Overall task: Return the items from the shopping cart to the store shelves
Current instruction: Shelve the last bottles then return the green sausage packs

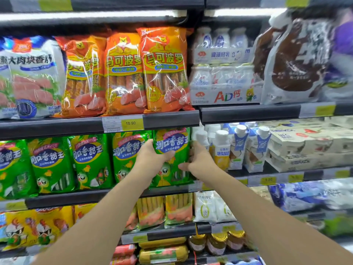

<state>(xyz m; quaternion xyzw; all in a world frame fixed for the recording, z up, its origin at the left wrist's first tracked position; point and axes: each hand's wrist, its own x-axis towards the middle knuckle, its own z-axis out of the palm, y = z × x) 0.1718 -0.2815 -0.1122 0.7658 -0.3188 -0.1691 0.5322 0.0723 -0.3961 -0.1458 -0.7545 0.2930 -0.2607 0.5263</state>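
Note:
A green sausage pack (172, 142) with a blue label stands upright at the right end of a row of the same green packs (91, 159) on the middle shelf (76, 197). My left hand (150, 156) grips its left edge, thumb across the front. My right hand (198, 159) holds its right edge, fingers behind the pack and thumb at the front. The pack's bottom rests at the shelf's front lip. The shopping cart is out of view.
Orange sausage packs (164, 69) fill the shelf above, with a yellow price tag (131, 123) under them. White drink bottles and cartons (238, 146) stand right of the green pack. Yellow packs (34, 228) and jars (215, 243) sit on lower shelves.

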